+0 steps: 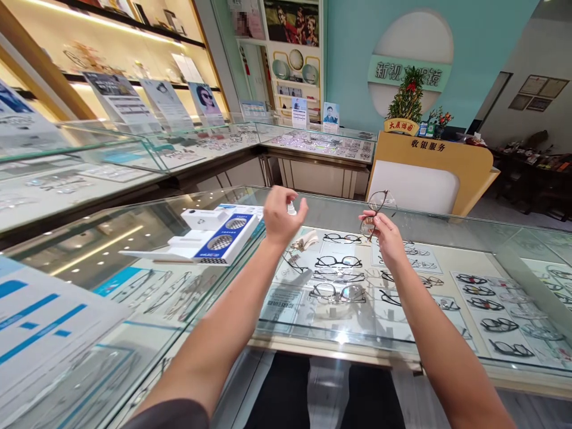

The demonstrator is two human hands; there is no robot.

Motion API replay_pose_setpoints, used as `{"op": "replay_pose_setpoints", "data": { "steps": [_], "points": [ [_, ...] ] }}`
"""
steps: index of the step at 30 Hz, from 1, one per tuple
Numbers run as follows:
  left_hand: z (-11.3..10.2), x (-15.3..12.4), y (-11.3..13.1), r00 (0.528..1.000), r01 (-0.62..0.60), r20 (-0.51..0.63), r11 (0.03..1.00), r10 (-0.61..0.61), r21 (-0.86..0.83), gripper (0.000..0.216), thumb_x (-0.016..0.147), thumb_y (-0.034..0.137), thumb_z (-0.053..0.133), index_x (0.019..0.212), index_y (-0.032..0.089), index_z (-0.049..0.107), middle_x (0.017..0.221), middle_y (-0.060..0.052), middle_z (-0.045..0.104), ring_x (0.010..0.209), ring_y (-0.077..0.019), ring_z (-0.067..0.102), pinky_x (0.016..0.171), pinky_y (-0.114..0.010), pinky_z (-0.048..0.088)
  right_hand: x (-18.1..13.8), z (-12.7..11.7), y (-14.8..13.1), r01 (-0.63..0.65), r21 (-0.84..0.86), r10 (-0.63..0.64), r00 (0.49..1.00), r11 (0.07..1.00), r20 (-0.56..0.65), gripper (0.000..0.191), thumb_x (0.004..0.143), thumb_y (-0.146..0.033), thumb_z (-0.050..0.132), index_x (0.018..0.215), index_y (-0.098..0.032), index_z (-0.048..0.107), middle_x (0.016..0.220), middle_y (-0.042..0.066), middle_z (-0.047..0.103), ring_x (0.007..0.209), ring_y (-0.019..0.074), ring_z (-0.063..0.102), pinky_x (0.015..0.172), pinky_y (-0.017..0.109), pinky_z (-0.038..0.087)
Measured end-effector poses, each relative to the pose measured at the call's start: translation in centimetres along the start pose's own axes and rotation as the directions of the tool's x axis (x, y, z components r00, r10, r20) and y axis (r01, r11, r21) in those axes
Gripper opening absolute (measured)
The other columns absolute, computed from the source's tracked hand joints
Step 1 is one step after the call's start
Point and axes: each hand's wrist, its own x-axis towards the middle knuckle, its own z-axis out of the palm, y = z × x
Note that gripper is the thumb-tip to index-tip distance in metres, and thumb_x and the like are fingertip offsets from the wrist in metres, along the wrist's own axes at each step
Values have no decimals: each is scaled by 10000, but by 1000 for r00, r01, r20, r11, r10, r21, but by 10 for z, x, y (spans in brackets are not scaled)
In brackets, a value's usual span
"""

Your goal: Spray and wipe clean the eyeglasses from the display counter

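Observation:
My right hand pinches a pair of eyeglasses with thin dark rims. The frame is held up on edge above the glass counter, lenses one over the other. To its left, my left hand is raised with curled fingers and the thumb sticking out. A small white thing shows between thumb and fingers; most of it is hidden by the hand. Just below that hand, a crumpled beige cloth lies on the counter top. Rows of eyeglasses show under the glass between my arms.
An opened white box with a blue printed side stands on the counter at left. A printed sheet is at the near left. Further glass display cases line the back, beside a yellow-and-white cashier desk with a plant.

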Motion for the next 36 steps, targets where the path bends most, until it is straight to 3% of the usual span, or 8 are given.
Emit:
{"op": "replay_pose_setpoints", "data": {
  "steps": [4, 9, 13, 18, 23, 28, 32, 36],
  "points": [
    [7, -7, 11, 849, 38, 520, 993, -92, 115, 217, 944, 371, 620, 1049, 206, 715, 1136, -116, 779, 1059, -279, 708, 889, -346, 506, 1, -1, 0, -4, 3, 4, 1000, 1000, -17, 441, 839, -631, 730, 1067, -259, 793, 1144, 69, 838, 1140, 262, 688, 884, 369, 490],
    [24, -8, -11, 691, 187, 650, 946, -317, 263, 259, 702, 345, 849, 635, 195, 649, 773, -152, 756, 879, -349, 727, 788, -367, 479, 0, 0, 0, -10, 7, 10, 1000, 1000, -16, 421, 832, -615, 741, 1058, -266, 803, 1137, 63, 841, 1137, 264, 684, 885, 373, 472],
    [24, -1, -21, 712, 285, 635, 950, -299, 128, 296, 754, 352, 809, 612, 206, 595, 738, -118, 710, 878, -321, 693, 764, -339, 436, -1, -1, -5, -6, 47, 7, 1000, 999, -25, 395, 822, -593, 763, 1032, -261, 800, 1112, 64, 841, 1103, 254, 682, 867, 363, 481],
    [19, 0, -7, 762, 406, 631, 864, -141, -298, 418, 933, 578, 613, 756, 199, 622, 673, -16, 575, 679, -184, 549, 636, -273, 379, -4, 1, -13, 7, 133, -6, 1000, 991, -5, 354, 840, -559, 769, 1018, -253, 789, 1147, 77, 832, 1079, 247, 679, 866, 365, 511],
    [23, -16, 22, 715, 550, 699, 627, -12, -551, 612, 872, 750, 647, 1043, 169, 731, 814, -41, 677, 721, -168, 612, 672, -273, 498, -8, 8, -19, -6, 213, -7, 998, 977, 59, 349, 834, -557, 785, 1029, -268, 796, 1256, 71, 803, 1147, 245, 672, 899, 357, 526],
    [30, -19, 46, 569, 778, 811, 228, 138, -585, 491, 818, 538, 884, 1058, 122, 784, 878, -83, 747, 755, -170, 659, 713, -281, 534, -6, 7, -16, -2, 195, -12, 997, 981, 71, 373, 824, -607, 797, 1001, -279, 808, 1273, 59, 793, 1175, 256, 667, 947, 374, 520],
    [35, -16, 53, 507, 825, 829, 145, 238, -546, 443, 830, 482, 908, 1043, 110, 798, 830, -71, 743, 674, -149, 628, 650, -271, 509, -1, 4, -9, 31, 92, -37, 998, 995, 59, 409, 829, -661, 772, 978, -283, 818, 1267, 42, 785, 1165, 252, 655, 992, 376, 506],
    [38, -27, 54, 550, 803, 783, 73, 290, -591, 517, 752, 503, 970, 1052, 130, 775, 848, -46, 745, 688, -138, 643, 658, -256, 526, -1, 6, -4, 32, 49, -34, 999, 998, 35, 454, 813, -695, 766, 980, -278, 831, 1210, 46, 777, 1104, 248, 644, 992, 374, 508]
  ]
}}
